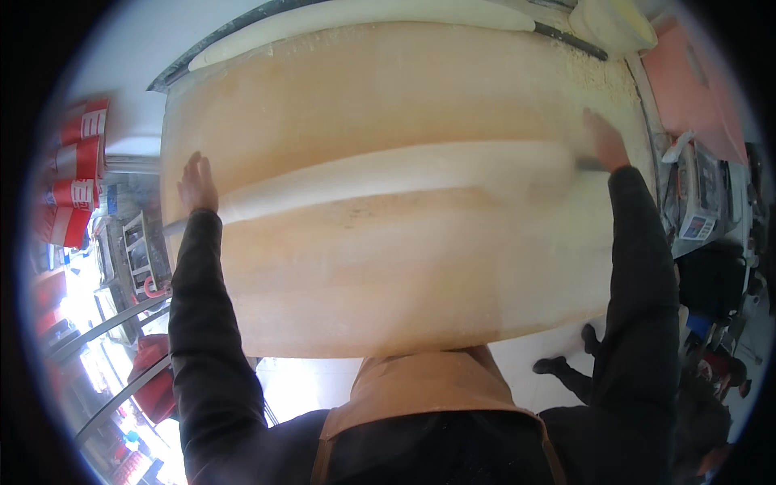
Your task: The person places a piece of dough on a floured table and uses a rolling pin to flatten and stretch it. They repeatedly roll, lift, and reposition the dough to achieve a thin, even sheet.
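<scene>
A long roll of pale dough (388,173), apparently wrapped around a rolling pin, lies crosswise on the wooden board (364,297). The pin's dark ends show at both sides. My left hand (199,185) is at the roll's left end, fingers extended and not wrapped around it. Beside the pin's right end (591,164) is my right hand (604,139), blurred, with fingers stretched forward; whether it touches the pin cannot be told. The right part of the roll is blurred too.
Another pale roll on a dark rod (364,13) lies along the board's far edge. A pale bucket (615,27) stands at the far right, near scattered crumbs (606,76). Red-and-white packages (79,157) are at left. Another person's legs (567,370) show beyond my right arm.
</scene>
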Demonstrator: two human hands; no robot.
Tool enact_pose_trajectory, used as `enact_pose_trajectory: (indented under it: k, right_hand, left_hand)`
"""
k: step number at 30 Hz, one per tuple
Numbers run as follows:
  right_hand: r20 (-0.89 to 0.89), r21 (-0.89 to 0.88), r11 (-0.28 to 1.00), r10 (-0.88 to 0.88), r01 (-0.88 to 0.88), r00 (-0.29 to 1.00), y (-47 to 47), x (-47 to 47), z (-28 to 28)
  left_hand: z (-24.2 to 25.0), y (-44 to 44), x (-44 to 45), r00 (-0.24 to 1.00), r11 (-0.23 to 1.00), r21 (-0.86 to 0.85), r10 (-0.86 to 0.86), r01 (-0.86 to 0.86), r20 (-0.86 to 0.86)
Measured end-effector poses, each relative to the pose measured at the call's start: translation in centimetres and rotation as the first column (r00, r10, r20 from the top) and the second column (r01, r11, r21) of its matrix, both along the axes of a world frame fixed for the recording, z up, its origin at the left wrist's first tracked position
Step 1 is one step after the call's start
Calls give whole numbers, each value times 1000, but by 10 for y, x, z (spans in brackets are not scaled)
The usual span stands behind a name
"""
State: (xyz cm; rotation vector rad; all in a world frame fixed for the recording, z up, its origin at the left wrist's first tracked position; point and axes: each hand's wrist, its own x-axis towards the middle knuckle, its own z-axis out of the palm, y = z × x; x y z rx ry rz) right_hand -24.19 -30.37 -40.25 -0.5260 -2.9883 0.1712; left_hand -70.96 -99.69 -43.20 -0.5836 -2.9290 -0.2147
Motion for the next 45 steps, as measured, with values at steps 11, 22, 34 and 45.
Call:
enact_pose_trajectory:
  k: [11,22,34,45]
  right_hand:
    - [306,213,976,-106,41,946,4,-19,-20]
    - [406,62,974,-226,220,886,-120,115,-18]
    - [448,42,938,-326,345,833,-111,108,-9]
    - [305,-82,877,-430,473,850,-107,94,5]
  left_hand:
    - [-8,29,-10,816,838,-406,-498,365,-293]
    - [14,-90,151,988,956,-265,-104,130,110]
    - [9,-126,118,991,982,-191,35,-10,126]
    - [2,-142,67,994,998,-59,16,-9,111]
